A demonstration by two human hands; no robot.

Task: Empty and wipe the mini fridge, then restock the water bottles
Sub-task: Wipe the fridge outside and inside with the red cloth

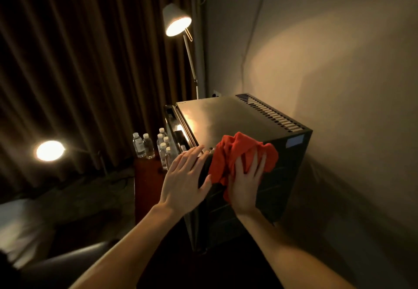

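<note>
The mini fridge (226,119) has a smooth dark top with a soft sheen that mirrors lamplight; its side is matt black. On its near top edge lies a crumpled red-orange cloth (239,153), soft and matt. Left of the fridge, clear glossy plastic water bottles (144,147) stand on a polished reddish wooden surface (147,175). Beyond the fridge to its left hangs a matt, pleated fabric curtain (79,62); right of it is a matt painted wall (339,51).

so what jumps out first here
The red cloth, bright against the dark fridge, is pressed to its near top edge by the right hand, with the left hand flat beside it. Then the lit lamp above the fridge, and the water bottles left of it.
</note>
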